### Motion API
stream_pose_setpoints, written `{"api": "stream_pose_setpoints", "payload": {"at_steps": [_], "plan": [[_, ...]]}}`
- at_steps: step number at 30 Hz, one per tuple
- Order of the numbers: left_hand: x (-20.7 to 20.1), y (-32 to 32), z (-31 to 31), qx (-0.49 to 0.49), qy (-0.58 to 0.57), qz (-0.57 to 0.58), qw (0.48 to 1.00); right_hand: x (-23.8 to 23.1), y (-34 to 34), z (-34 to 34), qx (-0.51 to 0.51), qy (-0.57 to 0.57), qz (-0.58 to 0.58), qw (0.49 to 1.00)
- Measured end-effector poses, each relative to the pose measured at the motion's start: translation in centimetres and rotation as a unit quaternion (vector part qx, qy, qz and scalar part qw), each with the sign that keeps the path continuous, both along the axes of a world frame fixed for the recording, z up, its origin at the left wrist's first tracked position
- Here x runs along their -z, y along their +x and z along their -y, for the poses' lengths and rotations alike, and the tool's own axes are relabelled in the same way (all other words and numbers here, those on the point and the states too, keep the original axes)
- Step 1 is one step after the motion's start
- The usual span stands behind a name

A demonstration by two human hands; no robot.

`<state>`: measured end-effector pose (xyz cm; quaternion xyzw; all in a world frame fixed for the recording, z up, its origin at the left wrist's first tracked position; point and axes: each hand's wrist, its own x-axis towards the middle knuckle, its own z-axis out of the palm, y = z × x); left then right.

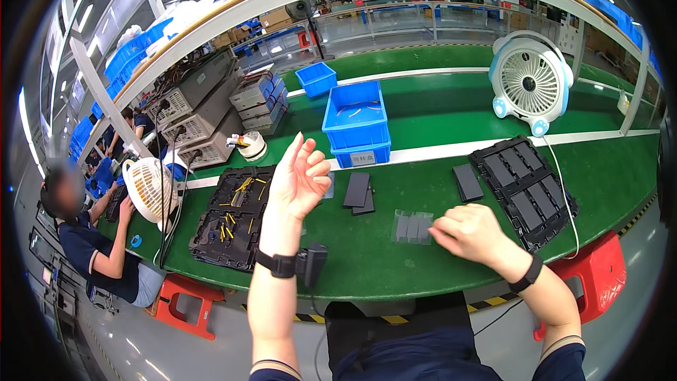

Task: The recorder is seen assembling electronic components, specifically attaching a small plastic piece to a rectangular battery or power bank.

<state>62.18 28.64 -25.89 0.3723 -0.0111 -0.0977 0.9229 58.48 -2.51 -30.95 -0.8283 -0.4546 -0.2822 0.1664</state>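
Observation:
My left hand [300,176] is raised over the bench, palm turned inward, with its fingers loosely bent and nothing visible in them. On the green bench top lies a small clear plastic sheet [412,228] bearing dark grey strips. Curled together at its right edge are the fingers of my right hand [469,233]; what they pinch, if anything, is hidden. Two dark flat rectangular pieces [357,190] overlap just right of my left hand. A similar dark pair [467,183] sits beyond my right hand. Part of a pale bluish piece [329,187] shows beside my left hand.
A black tray [206,240] holding yellow-wired parts is at left; another black tray [525,187] with dark rectangles is at right. Blue bins [356,127] stand behind. A white fan [530,81] trails its cable across the right side. A co-worker [106,240] sits at far left.

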Motion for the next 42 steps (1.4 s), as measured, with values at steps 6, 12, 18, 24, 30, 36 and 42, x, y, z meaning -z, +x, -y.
{"api": "stream_pose_setpoints", "payload": {"at_steps": [6, 12, 18, 24, 30, 36, 42], "plan": [[-1.7, -1.7, 7.4, 0.164, -0.325, 0.091, 0.927, -1.1, -3.2, -5.7, -0.180, 0.184, -0.507, 0.823], [-2.4, 0.5, 11.4, -0.013, -0.145, 0.090, 0.985, -0.5, -3.3, -7.8, -0.103, 0.162, -0.614, 0.766], [-2.0, 1.3, 13.0, -0.474, 0.532, 0.532, 0.458, -3.4, -3.5, -7.5, -0.084, 0.190, -0.785, 0.583], [-4.4, 1.2, 11.9, -0.340, 0.283, 0.347, 0.827, -6.4, -3.0, -7.1, -0.058, 0.087, -0.689, 0.717], [-1.8, -3.1, 12.6, -0.038, 0.009, 0.135, 0.990, -10.8, 4.0, -0.6, -0.364, 0.484, -0.686, 0.403], [5.9, -8.5, 20.1, 0.320, 0.067, 0.188, 0.926, -11.7, 6.5, 0.3, -0.407, 0.557, -0.647, 0.324], [5.0, -10.2, 21.3, 0.258, 0.120, 0.130, 0.950, -6.9, 9.0, 0.2, 0.056, 0.362, -0.320, 0.874]]}}
